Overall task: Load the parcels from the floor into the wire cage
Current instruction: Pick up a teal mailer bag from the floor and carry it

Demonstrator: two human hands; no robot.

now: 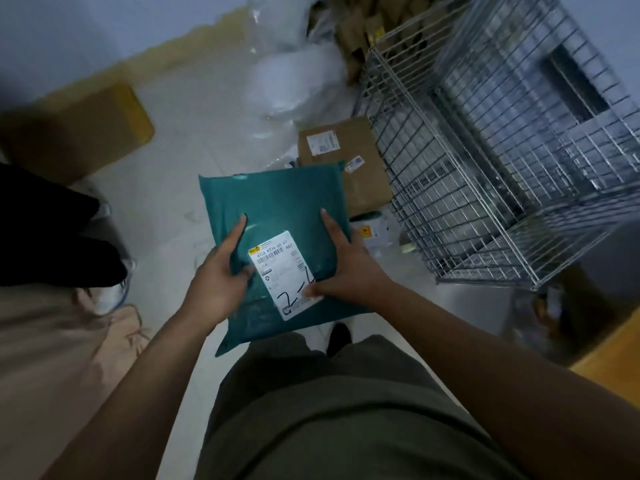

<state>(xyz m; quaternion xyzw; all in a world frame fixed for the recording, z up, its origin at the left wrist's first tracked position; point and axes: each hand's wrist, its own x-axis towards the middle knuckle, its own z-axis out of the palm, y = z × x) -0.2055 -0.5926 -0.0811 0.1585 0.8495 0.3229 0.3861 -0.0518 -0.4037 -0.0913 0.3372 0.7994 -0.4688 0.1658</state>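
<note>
Floor (180,140): two hands, one teal parcel (277,199).

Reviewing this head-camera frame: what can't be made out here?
- Fine print on the white shipping label of the teal plastic mailer bag: too small, partly under the right hand and left hand.
- Brown cardboard box: near end hidden behind the mailer.
- Silver wire cage: contents unclear through blurred mesh; cut off at the right edge.
- Small white parcel: mostly hidden.
</note>
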